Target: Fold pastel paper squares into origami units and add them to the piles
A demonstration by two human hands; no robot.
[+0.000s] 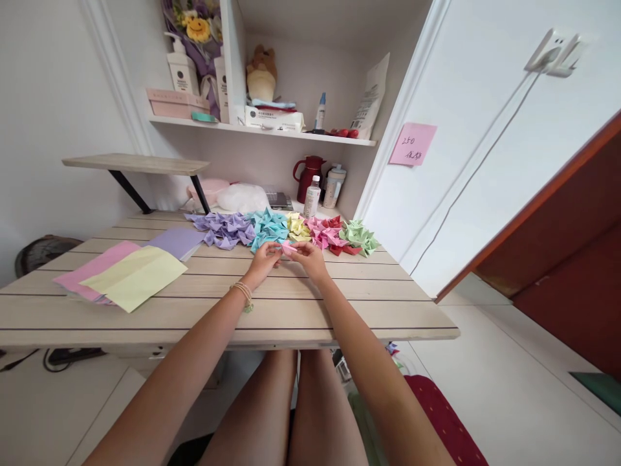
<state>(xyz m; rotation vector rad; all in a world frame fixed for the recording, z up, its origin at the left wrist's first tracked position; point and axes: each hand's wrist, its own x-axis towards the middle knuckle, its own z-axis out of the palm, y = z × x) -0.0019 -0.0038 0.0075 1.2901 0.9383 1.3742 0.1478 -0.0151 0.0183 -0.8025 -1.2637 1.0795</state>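
Between my two hands, just above the wooden table [286, 310], is a small folded pink paper [288, 248]. My left hand [264, 262] pinches its left side, and a beaded bracelet circles that wrist. On the other side, the fingers of my right hand [309, 259] close on the paper too. Right behind my hands lie heaps of folded paper pieces: purple [223, 228], blue [268, 228], yellow [297, 226], pink [320, 231], red [345, 249] and green [359, 236]. The exact folds of the held piece are too small to make out.
Flat sheets lie at the left: yellow [136, 277], pink [94, 268] and purple [175, 242]. A bottle [312, 197], a red jug [307, 178] and a patterned cup [334, 186] stand behind the heaps. A raised wooden stand [136, 164] is at the back left.
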